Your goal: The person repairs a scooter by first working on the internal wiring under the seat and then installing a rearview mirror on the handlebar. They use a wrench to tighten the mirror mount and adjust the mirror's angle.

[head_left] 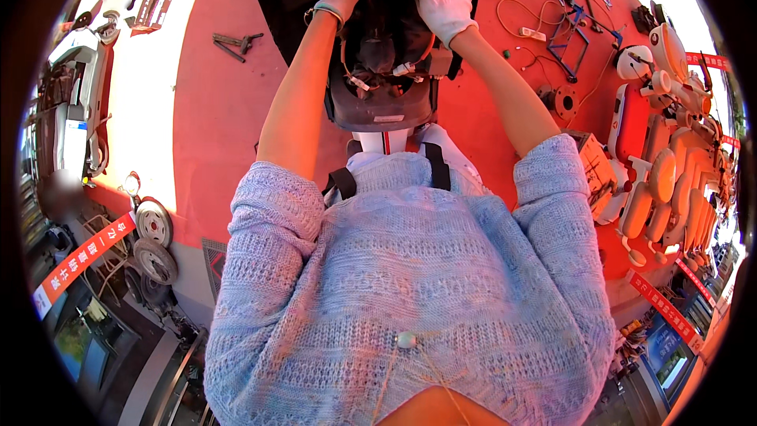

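Two hands are at work here, one on each side of a single open scooter [386, 117], which stands straight in front of the person, its dark shell spread between both arms. The left hand [341, 0], with one bracelet [328, 10] at its wrist, reaches into the left part of the opening; its fingers curl out of sight, so I can't tell whether they close on anything. The right hand [445, 12], in a white glove, is tucked under the right part of the upper rim; its fingertips are hidden too, so I can't tell its grip either. Between the hands and below them I can count at least two pale plugs, the left plug [359, 84] and the right plug [404, 69], the right one sitting a little higher. Two black straps show below the scooter, one left strap [343, 182] and one right strap [436, 166]. Out on the red floor [217, 110] there's one dark metal piece [236, 45] to the left, and to the right one blue frame [566, 54], one round disc [563, 101] and one white power strip [532, 34]. Two wheels [154, 222] lean at the left; a row of scooters [666, 181] crowds the right, too overlapped to count.
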The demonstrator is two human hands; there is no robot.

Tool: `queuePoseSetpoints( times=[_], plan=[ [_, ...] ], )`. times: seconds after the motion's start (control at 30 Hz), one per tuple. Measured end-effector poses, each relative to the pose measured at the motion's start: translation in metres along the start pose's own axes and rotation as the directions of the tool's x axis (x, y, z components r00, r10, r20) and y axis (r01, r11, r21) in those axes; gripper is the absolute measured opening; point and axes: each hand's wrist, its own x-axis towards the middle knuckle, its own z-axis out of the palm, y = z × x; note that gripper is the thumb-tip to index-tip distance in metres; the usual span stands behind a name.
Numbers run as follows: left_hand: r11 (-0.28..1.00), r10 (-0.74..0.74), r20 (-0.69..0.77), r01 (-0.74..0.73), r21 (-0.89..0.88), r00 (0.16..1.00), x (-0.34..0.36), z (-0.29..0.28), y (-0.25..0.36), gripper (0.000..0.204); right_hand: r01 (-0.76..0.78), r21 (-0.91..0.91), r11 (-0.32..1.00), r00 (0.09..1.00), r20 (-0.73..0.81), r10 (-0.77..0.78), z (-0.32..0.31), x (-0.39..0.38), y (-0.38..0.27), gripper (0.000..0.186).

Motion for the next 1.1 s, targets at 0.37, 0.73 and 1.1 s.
queuePoseSetpoints(
  times=[0.37,0.73,1.1],
  plan=[
    [0.994,0.051,-0.04,-0.055,-0.091,0.998,0.011,0.009,-0.002,0.024,-0.094,0.014,0.995,0.992,-0.078,0.095,0.042,0.021,-0.007,0.023],
    [0.991,0.125,0.053,-0.122,-0.055,0.991,0.009,0.011,-0.006,0.018,-0.229,0.254,0.94,0.964,-0.076,0.255,0.044,0.021,-0.03,0.022],
    [0.373,-0.555,0.154,0.411,-0.832,0.817,-0.02,-0.011,0.002,0.03,-0.248,0.369,0.896,0.946,-0.107,0.306,0.048,0.022,-0.03,0.033]
  ],
)
